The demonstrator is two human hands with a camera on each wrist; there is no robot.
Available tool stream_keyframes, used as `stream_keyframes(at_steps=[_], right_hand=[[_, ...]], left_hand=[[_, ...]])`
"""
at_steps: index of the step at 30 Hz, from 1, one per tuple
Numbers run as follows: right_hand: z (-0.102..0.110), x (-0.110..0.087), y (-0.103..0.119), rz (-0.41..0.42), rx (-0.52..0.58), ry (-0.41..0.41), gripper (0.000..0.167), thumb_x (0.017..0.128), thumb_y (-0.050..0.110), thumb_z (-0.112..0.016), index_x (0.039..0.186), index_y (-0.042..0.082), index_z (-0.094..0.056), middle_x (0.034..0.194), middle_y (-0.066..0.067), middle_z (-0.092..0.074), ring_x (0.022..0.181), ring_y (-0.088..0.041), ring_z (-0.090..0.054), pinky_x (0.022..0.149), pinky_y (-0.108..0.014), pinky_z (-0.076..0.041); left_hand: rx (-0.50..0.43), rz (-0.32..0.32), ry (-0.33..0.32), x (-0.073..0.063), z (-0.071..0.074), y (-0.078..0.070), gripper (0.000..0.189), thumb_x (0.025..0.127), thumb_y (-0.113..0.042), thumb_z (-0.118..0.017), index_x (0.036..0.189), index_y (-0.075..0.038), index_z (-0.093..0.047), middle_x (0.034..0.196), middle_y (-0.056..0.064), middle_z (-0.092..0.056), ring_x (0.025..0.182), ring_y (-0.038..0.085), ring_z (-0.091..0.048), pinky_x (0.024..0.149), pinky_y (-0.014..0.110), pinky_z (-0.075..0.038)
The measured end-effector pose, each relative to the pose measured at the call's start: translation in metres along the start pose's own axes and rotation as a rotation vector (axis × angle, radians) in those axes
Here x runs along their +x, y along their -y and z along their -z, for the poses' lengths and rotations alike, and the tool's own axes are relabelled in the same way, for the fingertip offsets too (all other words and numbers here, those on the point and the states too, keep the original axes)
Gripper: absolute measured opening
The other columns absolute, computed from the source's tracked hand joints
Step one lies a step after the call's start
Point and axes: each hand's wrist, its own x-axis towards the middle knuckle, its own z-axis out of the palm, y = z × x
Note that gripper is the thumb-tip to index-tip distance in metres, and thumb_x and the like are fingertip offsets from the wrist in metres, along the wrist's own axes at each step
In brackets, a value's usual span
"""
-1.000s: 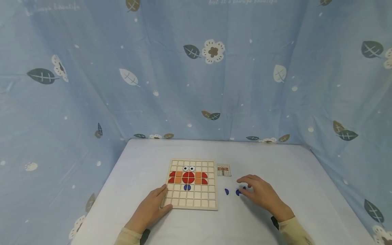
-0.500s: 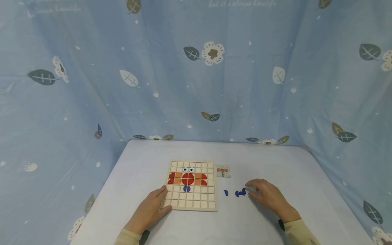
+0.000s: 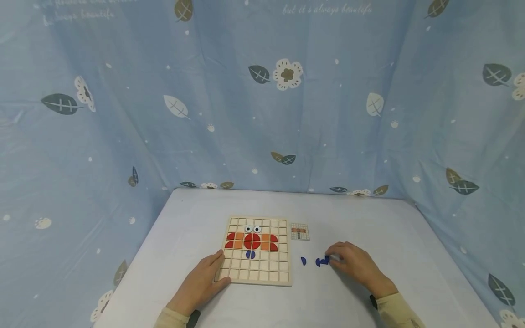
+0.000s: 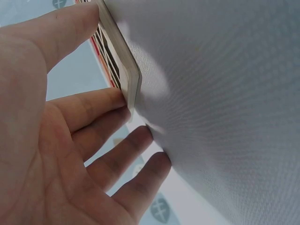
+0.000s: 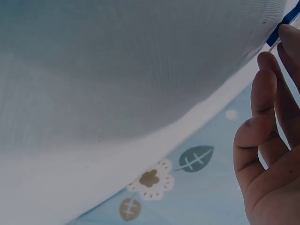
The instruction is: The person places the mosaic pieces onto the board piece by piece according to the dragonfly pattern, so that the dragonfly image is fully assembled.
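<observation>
A wooden grid board (image 3: 255,281) lies on the table, holding red quarter-round pieces (image 3: 252,241), orange squares (image 3: 265,241), two eye discs (image 3: 252,229) and a blue pair (image 3: 250,254). My left hand (image 3: 202,282) rests at its near left corner; the left wrist view shows thumb and forefinger touching the board's rim (image 4: 123,56), fingers loosely straight. Right of the board, my right hand (image 3: 356,265) pinches a blue piece (image 3: 327,258) between thumb and fingertips, close over the table. That piece (image 5: 283,27) is partly hidden by the fingers in the right wrist view.
More blue pieces (image 3: 318,262) lie just left of the right fingertips. A single blue half-round (image 3: 303,261) lies nearer the board. A small pattern card (image 3: 300,231) sits by the board's right edge. A blue printed curtain (image 3: 328,136) surrounds the white table (image 3: 352,214).
The right hand has moved right from the left blue pieces to the rightmost one, its thumb and fingertips closing on it. The left hand stays at the board's corner.
</observation>
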Motion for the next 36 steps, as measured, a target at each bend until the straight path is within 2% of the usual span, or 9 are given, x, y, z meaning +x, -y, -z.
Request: stream_keyframes(at_steps=[16, 21, 28, 36], right_hand=[[0.001, 0.004, 0.003, 0.002, -0.035, 0.042, 0.019, 0.08, 0.017, -0.086, 0.095, 0.025, -0.078, 0.1, 0.014, -0.071, 0.09, -0.008, -0.064, 0.074, -0.032, -0.058], [0.002, 0.003, 0.003, 0.007, -0.049, 0.029, 0.02, 0.079, 0.019, -0.087, 0.095, 0.025, -0.078, 0.1, 0.013, -0.071, 0.093, -0.012, -0.066, 0.076, -0.035, -0.059], [0.005, 0.005, 0.005, -0.042, -0.059, -0.01, 0.025, 0.079, 0.018, -0.087, 0.103, 0.021, -0.079, 0.104, 0.008, -0.072, 0.099, -0.018, -0.068, 0.085, -0.043, -0.06], [0.005, 0.007, 0.01, 0.062, -0.08, -0.091, 0.026, 0.079, 0.022, -0.088, 0.104, 0.023, -0.079, 0.104, 0.009, -0.071, 0.096, -0.014, -0.068, 0.079, -0.037, -0.061]], left_hand=[[0.021, -0.005, 0.005, 0.001, 0.001, 0.0, 0.075, 0.089, -0.046, -0.076, 0.145, -0.001, -0.054, 0.152, 0.01, -0.049, 0.137, 0.032, -0.048, 0.114, 0.047, -0.042], [0.016, -0.012, -0.004, 0.0, 0.002, -0.001, 0.074, 0.089, -0.044, -0.077, 0.144, 0.0, -0.054, 0.152, 0.011, -0.05, 0.137, 0.032, -0.049, 0.114, 0.047, -0.042], [0.005, -0.002, 0.005, 0.0, 0.002, -0.001, 0.075, 0.089, -0.044, -0.076, 0.145, 0.0, -0.054, 0.152, 0.011, -0.05, 0.137, 0.032, -0.048, 0.114, 0.047, -0.042], [0.007, -0.004, 0.0, 0.001, 0.002, 0.0, 0.074, 0.088, -0.044, -0.077, 0.144, -0.001, -0.055, 0.152, 0.011, -0.05, 0.137, 0.032, -0.048, 0.114, 0.047, -0.042]])
